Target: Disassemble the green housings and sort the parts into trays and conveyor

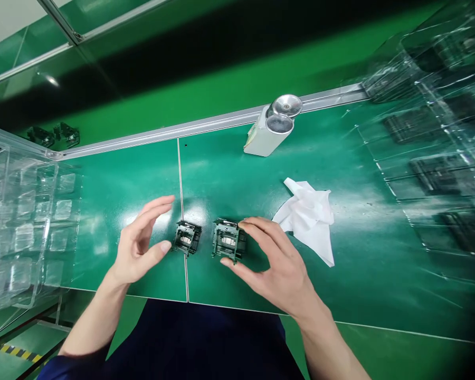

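Note:
Two small black plastic frame-like assemblies with metallic pieces inside stand side by side on the green mat. My left hand (pixel 138 243) is open, its thumb and fingers spread, just left of the left assembly (pixel 187 237); its thumb tip comes close to that part, and I cannot tell whether it touches. At the right assembly (pixel 226 240), my right hand (pixel 279 264) has its fingers at the upper right corner and its thumb at the lower edge, pinching it across. The right side of this assembly is partly hidden by my fingers.
A crumpled white cloth (pixel 309 216) lies right of my right hand. Behind it stands a white container (pixel 267 137) with round metal tops. Clear plastic trays are stacked at left (pixel 24 227) and right (pixel 423 174), the right ones holding dark parts. A metal rail (pixel 221 121) runs along the back.

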Action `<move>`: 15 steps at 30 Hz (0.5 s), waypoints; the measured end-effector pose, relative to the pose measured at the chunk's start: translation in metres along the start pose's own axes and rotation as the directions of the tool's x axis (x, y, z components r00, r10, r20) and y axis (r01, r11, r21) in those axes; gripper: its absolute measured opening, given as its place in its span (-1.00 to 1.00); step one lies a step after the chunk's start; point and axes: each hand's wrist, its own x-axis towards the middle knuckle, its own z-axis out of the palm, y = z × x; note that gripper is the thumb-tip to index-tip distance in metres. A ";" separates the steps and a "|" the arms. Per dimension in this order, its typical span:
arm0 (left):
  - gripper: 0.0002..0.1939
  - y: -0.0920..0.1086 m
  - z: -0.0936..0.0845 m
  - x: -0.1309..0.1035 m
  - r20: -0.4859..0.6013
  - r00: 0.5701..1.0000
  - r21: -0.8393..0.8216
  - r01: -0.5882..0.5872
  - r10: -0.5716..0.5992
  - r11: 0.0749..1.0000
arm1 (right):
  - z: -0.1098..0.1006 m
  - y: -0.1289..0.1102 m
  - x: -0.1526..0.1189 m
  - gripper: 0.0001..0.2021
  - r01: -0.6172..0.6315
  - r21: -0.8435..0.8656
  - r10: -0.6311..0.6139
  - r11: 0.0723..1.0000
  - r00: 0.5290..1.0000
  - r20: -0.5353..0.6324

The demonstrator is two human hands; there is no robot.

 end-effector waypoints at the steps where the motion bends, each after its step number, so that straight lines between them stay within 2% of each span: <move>1: -0.44 -0.007 -0.009 -0.003 0.029 0.999 0.075 0.026 -0.028 0.997 | 0.002 0.004 -0.002 -0.60 -0.019 -0.008 0.020 1.000 0.999 0.027; 4: -0.23 -0.028 -0.024 -0.013 0.159 0.967 0.289 0.146 -0.198 0.946 | 0.013 0.009 -0.009 -0.57 -0.072 0.011 0.070 0.997 0.993 0.096; 6: -0.19 -0.039 -0.024 -0.018 0.224 0.943 0.356 0.157 -0.247 0.921 | 0.023 0.005 -0.011 -0.55 -0.084 0.035 0.079 0.996 0.989 0.125; 9: -0.19 -0.048 -0.019 -0.021 0.276 0.938 0.346 0.107 -0.210 0.932 | 0.034 -0.005 -0.010 -0.55 -0.071 0.041 0.067 0.997 0.992 0.106; 11: -0.12 -0.049 -0.016 -0.022 0.286 0.940 0.352 0.079 -0.187 0.933 | 0.037 -0.009 -0.010 -0.55 -0.062 0.034 0.059 0.997 0.994 0.092; 13: -0.08 -0.049 -0.013 -0.023 0.277 0.943 0.391 0.065 -0.185 0.918 | 0.038 -0.011 -0.010 -0.54 -0.056 0.025 0.053 0.998 0.994 0.098; 15: -0.14 -0.047 -0.010 -0.023 0.249 0.950 0.440 0.065 -0.191 0.896 | 0.037 -0.010 -0.012 -0.54 -0.054 0.012 0.052 0.998 0.993 0.104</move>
